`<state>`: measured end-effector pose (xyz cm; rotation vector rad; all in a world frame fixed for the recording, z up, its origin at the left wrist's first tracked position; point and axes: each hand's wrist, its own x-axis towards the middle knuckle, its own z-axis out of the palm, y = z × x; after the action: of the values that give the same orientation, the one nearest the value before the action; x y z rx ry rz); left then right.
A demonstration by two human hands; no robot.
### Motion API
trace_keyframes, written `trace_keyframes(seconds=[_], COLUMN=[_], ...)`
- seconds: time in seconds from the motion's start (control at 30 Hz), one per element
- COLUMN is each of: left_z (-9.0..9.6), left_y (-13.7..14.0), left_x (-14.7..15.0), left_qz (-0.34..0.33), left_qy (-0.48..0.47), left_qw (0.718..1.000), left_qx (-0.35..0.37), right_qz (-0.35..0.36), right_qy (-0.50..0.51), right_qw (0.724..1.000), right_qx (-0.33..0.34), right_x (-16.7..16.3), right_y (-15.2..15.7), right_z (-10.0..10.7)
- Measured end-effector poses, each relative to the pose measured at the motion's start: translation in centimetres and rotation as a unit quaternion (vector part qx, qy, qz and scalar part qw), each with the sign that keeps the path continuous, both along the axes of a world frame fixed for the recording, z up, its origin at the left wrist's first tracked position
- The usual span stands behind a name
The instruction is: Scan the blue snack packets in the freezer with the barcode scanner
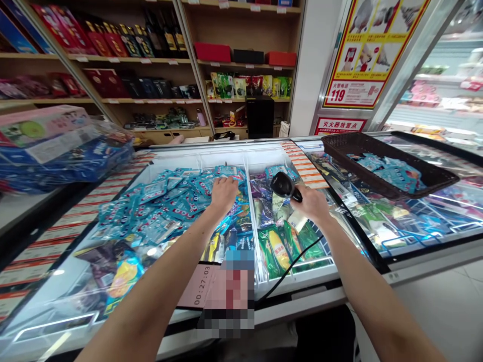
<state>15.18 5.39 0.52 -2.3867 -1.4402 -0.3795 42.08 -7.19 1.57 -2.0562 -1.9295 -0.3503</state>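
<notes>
Pink timer screen (193,290): lies at the near edge of the freezer (175,160), left of the divider (252,211); reads 00:27:03. Pixelated patch beside it: content cannot be told.
Black cable (290,270): runs in a curve over the near edge of the right compartment.
Green packets (279,250): fill the near part of the right compartment.
Right hand (313,205): fingers closed around the handle of the barcode scanner (283,185), held above the right compartment.
Left hand (225,194): fingers bent and close together at the right side of the heap, near the divider; whether they pinch a packet cannot be told.
Blue packets (166,201): loose, overlapping heap in the left compartment, reaching toward its far edge; similar ones lie at the far edge of the right compartment.
Brown tray (437,176): set on the freezer top to the right; a small group of blue packets lies inside, toward its near edge.
Progress, judged: partial at most. Handling of the heap appears under way; the bulk lies ungrouped. No packet is clearly presented to the scanner, so completed scans cannot be confirmed.
Wooden shelves (241,31): stocked, well apart beyond the far edge; apparently uninvolved.
</notes>
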Motion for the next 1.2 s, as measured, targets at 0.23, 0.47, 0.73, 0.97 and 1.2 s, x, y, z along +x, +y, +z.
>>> trace_keyframes(seconds=[0.23, 0.47, 0.73, 0.97, 1.2], left_z=[0.1, -0.3, -1.4, -1.5, -0.2], left_y=[0.3, 2.2, 4.4, 4.8, 2.9], left_x=[2.3, 7.5, 13.1, 12.1, 9.9], left_qz=[-0.035, -0.116, -0.185, -0.204, -0.181], left_qy=[-0.082, -0.173, -0.144, -0.042, -0.023], left_qw=[0.996, 0.976, 0.961, 0.962, 0.973], left_qx=[0.013, -0.066, -0.149, -0.174, -0.138], right_qz=[-0.027, -0.123, -0.147, -0.130, -0.119], right_qy=[0.026, 0.057, 0.090, 0.075, 0.074], right_qw=[0.999, 0.990, 0.984, 0.989, 0.990], right_qx=[0.023, 0.041, 0.037, 0.003, 0.016], right_x=[0.4, 0.9, 1.6, 1.0, 1.0], right_y=[0.2, 0.7, 1.1, 1.0, 0.5], right_z=[-0.1, 0.2, 0.7, 0.6, 0.5])
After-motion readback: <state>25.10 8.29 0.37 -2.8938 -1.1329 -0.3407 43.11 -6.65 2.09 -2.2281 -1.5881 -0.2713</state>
